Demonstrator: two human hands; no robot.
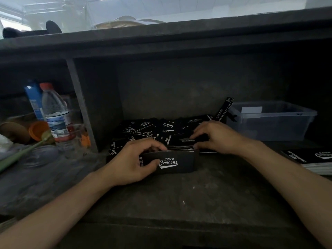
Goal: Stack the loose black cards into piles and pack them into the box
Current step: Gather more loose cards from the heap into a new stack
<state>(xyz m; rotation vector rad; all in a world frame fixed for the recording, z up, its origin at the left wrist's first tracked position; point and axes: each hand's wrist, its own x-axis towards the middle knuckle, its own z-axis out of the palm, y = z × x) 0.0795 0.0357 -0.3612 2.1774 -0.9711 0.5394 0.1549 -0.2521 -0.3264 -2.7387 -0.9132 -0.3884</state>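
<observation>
Card stack (172, 163): my left hand (133, 159) grips it, fingers over the top, thumb on the front, standing on edge.
Right hand (215, 135): fingers curled onto loose cards (143, 130); I cannot tell if they pinch.
Box (269, 121): clear tub, just right of the heap.

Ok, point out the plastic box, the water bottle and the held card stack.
plastic box (269, 128): head view, front wall.
water bottle (57, 123): head view, label.
card stack (185, 163): head view, printed face.

Before me is a dark grey counter (179, 198) under a thick shelf (161, 39). Above it I see a white ceiling (179, 6) and bright window (10, 22).
</observation>
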